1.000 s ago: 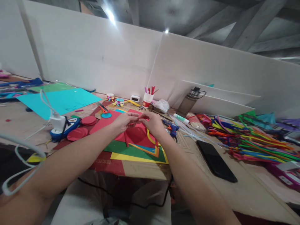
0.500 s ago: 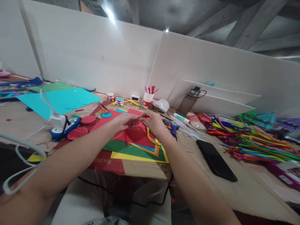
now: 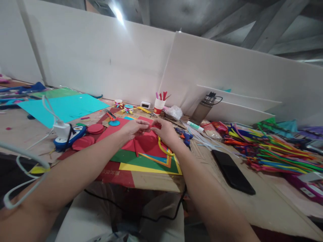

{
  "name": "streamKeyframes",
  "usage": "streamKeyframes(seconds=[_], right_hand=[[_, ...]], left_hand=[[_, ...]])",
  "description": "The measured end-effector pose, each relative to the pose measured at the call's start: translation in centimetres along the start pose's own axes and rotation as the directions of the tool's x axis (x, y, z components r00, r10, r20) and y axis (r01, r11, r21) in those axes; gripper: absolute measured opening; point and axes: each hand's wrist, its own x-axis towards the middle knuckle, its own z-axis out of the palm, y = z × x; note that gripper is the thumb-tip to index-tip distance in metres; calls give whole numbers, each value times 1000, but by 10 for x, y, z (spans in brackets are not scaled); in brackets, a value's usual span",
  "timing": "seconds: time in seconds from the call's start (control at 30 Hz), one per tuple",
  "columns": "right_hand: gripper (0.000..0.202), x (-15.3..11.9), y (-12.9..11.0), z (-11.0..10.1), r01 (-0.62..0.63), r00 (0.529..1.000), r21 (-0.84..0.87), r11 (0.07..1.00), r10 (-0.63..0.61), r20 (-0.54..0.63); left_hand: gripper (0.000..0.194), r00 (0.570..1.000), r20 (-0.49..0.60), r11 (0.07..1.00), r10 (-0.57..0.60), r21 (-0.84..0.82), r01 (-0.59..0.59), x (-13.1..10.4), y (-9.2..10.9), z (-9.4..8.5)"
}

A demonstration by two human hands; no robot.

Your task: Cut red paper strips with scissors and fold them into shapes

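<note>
My left hand (image 3: 136, 129) and my right hand (image 3: 164, 132) are close together above the red paper sheet (image 3: 148, 144). Both have their fingers pinched; whatever lies between the fingertips is too small to make out. Below my left hand a thin red stick (image 3: 136, 148) slants down across the paper. A curved yellow strip (image 3: 161, 147) emerges beside my right wrist, and I cannot tell whether that hand holds it. Under the red sheet are green paper (image 3: 136, 161) and yellow paper (image 3: 151, 170), with blue and orange edges showing.
Red discs (image 3: 84, 143) and a blue power strip (image 3: 75, 135) lie left. Small paper drums (image 3: 128, 108) and a paper cup (image 3: 158, 107) with sticks stand behind. To the right are a glue gun (image 3: 186, 138), a phone (image 3: 232, 172), a bottle (image 3: 202, 109) and pipe cleaners (image 3: 275, 151).
My fingertips have moved slightly apart, with a little more space showing between the two hands. The surrounding items stay where they were.
</note>
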Motion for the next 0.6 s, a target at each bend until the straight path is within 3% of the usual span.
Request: streamKeyframes(seconds=[0.23, 0.37, 0.5, 0.6], right_hand=[[5, 0, 1, 3, -35, 999, 62, 997, 33, 28], [15, 0, 2, 3, -51, 998, 129, 990, 47, 34], [9, 0, 0, -1, -113, 991, 71, 991, 107, 80], [17, 0, -2, -3, -125, 987, 47, 991, 120, 103]], left_hand=[[9, 999, 39, 995, 32, 92, -36, 1, -2, -2], [10, 994, 51, 978, 93, 181, -100, 0, -3, -2], [5, 991, 23, 965, 129, 226, -131, -2, -1, 1], [8, 992, -3, 975, 124, 189, -121, -3, 1, 3]])
